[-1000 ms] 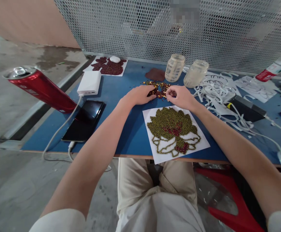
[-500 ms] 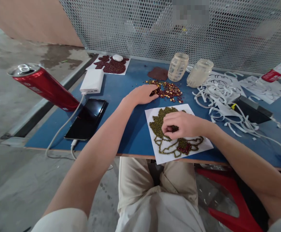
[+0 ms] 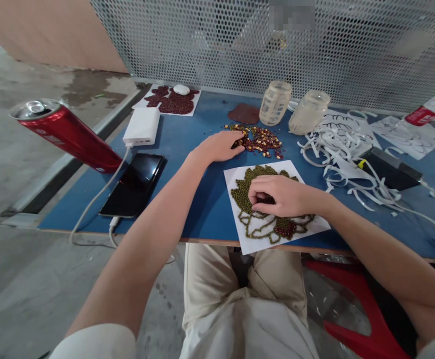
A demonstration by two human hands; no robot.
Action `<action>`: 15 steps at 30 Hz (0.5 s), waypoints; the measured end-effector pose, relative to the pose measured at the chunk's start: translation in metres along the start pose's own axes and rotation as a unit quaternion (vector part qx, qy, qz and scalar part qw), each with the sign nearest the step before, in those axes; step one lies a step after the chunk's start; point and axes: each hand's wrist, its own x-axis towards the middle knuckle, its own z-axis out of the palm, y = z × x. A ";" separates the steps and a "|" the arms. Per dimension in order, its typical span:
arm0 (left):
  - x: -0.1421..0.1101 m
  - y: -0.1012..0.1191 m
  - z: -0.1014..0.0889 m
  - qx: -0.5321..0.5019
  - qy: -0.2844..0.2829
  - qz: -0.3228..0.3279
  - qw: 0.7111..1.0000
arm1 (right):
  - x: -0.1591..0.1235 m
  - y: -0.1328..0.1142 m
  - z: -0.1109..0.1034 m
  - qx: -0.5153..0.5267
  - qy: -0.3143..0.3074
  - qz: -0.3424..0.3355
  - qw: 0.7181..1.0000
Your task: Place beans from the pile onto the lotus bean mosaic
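— Checking hands first: right hand curled, fingertips pinched together over the bean picture, pressing at the red centre; whether a bean sits in the pinch, cannot tell. Left hand resting flat and loosely bent on the desk, fingertips touching the loose bean pile.

— Noted. Position of the sheet?

— Lying at the near desk edge, lower corner overhanging. Two jars just beyond the pile; paper strips to the right.

— Risks?

— Likely smearing or dislodging neighbouring green beans through wrist drag. Possibly nudging the sheet off the edge. Scattering loose beans toward the phone with a careless left sweep.
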 end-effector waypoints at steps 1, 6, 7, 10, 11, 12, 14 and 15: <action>0.000 0.000 0.000 0.000 0.000 0.001 1.000 | 0.000 0.000 -0.001 0.005 -0.001 0.003 1.000; -0.001 0.002 -0.001 -0.002 -0.002 -0.002 1.000 | 0.002 0.001 0.001 0.011 -0.007 0.011 1.000; -0.002 0.002 -0.002 -0.002 -0.003 -0.002 1.000 | 0.003 0.002 0.002 0.008 -0.002 0.014 1.000; -0.002 0.003 -0.003 -0.001 -0.004 -0.001 1.000 | 0.004 0.004 0.005 0.000 0.008 0.021 1.000; -0.003 0.003 -0.003 -0.002 -0.004 -0.001 1.000 | 0.004 0.004 0.006 0.000 0.007 0.019 1.000; -0.002 0.003 -0.003 -0.003 -0.004 -0.001 1.000 | 0.004 0.004 0.006 0.003 0.006 0.015 1.000; -0.002 0.003 -0.002 -0.007 -0.002 -0.002 1.000 | 0.003 0.006 0.005 0.027 0.025 0.010 0.999; -0.002 0.002 -0.002 -0.009 -0.001 -0.002 1.000 | 0.003 0.008 0.002 0.041 0.045 0.013 0.998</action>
